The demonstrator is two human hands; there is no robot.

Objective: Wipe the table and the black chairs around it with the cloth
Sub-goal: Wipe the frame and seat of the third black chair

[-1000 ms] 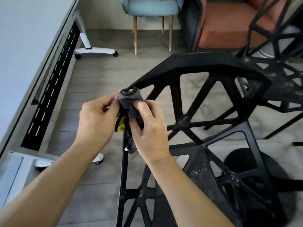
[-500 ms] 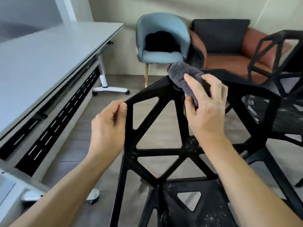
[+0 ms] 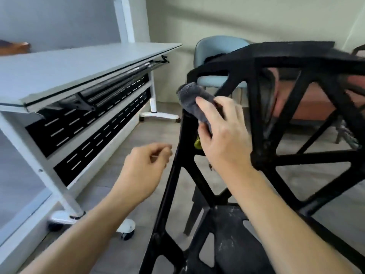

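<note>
Head view: the right hand (image 3: 223, 133) grips the grey cloth (image 3: 194, 99) and presses it against the upper left corner of the black chair (image 3: 256, 107) back. The left hand (image 3: 146, 167) hangs loosely curled just left of the chair's side strut, holding nothing and not touching it. The white desk (image 3: 65, 70) stands to the left, a blue chair (image 3: 215, 50) behind.

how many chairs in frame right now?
3, maybe more. A black chair in front, under the right hand with the cloth; a blue chair by the back wall; part of another black chair at the right edge. Others may be hidden.
</note>
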